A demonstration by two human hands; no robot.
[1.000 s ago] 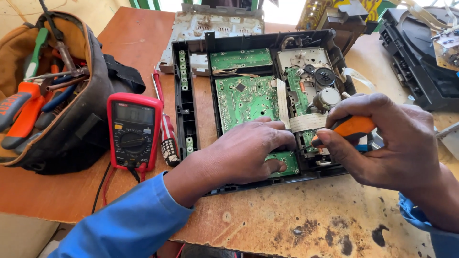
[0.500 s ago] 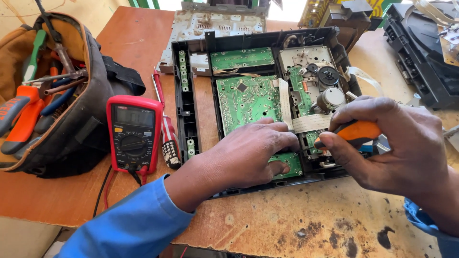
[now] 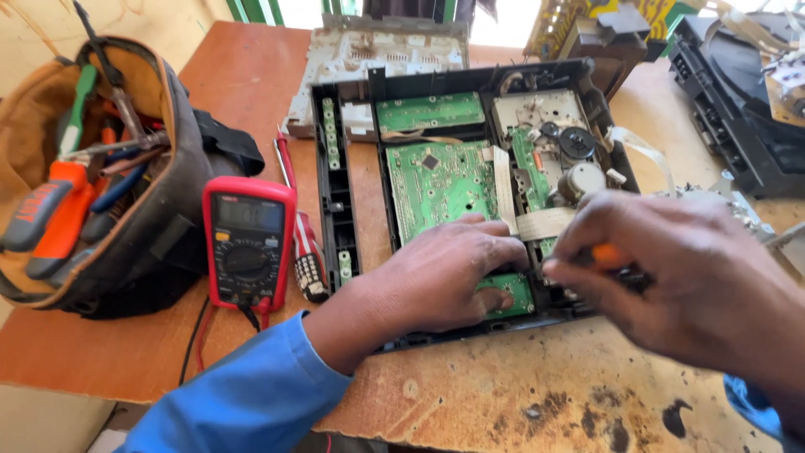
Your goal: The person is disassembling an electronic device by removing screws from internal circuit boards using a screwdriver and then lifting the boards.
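An opened black disc player chassis (image 3: pixel 335 210) lies on the wooden table, with green circuit boards (image 3: pixel 436 189) and a grey drive mechanism (image 3: pixel 562 155) inside. My left hand (image 3: pixel 444 281) rests flat on the lower part of the main board, fingers pressing near a white ribbon cable (image 3: pixel 541 222). My right hand (image 3: pixel 671 277) is closed around an orange-handled screwdriver (image 3: pixel 610 256), its tip down in the chassis beside the left fingertips. The tip itself is hidden by the fingers.
A red multimeter (image 3: pixel 247 243) with leads lies left of the chassis, next to a red-handled screwdriver (image 3: pixel 306 243). A tool bag (image 3: pixel 101 184) with several tools sits at far left. A removed grey cover (image 3: pixel 377 50) and other black equipment (image 3: pixel 738 101) lie behind.
My right hand with the screwdriver has shifted slightly left and closer to the left fingertips. The left hand stays pressed on the board.
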